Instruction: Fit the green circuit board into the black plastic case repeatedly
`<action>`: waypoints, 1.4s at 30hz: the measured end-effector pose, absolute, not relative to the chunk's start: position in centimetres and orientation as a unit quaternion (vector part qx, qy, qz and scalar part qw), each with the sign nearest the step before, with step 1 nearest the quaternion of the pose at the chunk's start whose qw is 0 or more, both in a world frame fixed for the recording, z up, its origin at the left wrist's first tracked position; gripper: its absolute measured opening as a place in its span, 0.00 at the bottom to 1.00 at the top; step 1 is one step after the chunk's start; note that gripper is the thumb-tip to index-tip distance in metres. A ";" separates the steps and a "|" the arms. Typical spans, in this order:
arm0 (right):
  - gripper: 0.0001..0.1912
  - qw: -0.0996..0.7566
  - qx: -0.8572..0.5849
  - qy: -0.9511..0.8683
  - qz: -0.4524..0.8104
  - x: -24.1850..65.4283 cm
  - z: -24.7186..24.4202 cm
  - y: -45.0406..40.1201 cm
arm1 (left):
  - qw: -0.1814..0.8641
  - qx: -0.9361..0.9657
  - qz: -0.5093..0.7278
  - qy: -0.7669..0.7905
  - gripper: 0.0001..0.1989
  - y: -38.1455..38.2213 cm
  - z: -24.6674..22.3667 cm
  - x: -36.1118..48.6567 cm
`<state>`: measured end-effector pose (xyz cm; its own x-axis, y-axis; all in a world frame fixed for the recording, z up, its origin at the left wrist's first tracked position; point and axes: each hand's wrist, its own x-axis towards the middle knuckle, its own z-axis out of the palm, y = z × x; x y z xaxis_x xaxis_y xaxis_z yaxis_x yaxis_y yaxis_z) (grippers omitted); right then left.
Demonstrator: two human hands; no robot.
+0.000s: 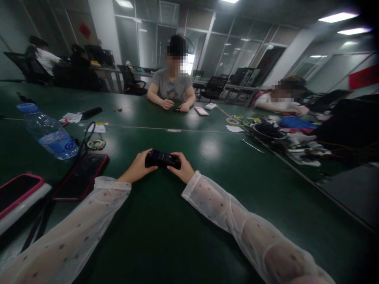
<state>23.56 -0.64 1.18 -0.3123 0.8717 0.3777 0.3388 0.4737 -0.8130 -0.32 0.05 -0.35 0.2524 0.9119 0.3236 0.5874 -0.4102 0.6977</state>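
Two hands hold one small black device [162,158] just above or on the near middle of the desk [219,185]; which of the two cannot be told. The left hand [139,167] has its left end, the right hand [182,167] its right end. Each grip is partly closed, the device pinched between a thumb along the near edge and fingers on the far side. Its screen faces up, too small to read.

Two phones lie on the near left: a red-edged phone [82,176], just beside the left sleeve [89,217], and a pink-edged phone [17,191] on top of a white object [28,209]. A dark strap [63,175] runs between them. Beyond them are one clear bottle [49,132] with a blue cap, tilted in view, and one beaded ring [96,144]. Farther left lie a dark elongated item [91,113] and two small reddish bits [117,110].

On the right, one pen-like rod [252,146] lies near a heap of cables [275,136], which crowds that side. One pale phone [201,111] and one white box [211,106] lie toward the far side, near a person in a grey shirt [171,85] seated opposite. Another person [281,101] leans on the desk at far right.
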 end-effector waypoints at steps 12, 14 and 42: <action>0.27 0.412 -0.413 -0.751 0.309 23.6 1.0 -0.5 | 0.211 0.765 0.357 0.494 0.38 0.0 -0.2 -0.3; 0.27 0.416 -0.412 -0.748 0.313 23.6 0.9 -0.4 | 0.209 0.768 0.354 0.491 0.37 0.0 -0.1 -0.2; 0.26 0.477 -0.458 -0.698 0.274 26.6 -0.3 1.8 | 0.251 0.761 0.355 0.482 0.34 -0.2 0.3 -0.3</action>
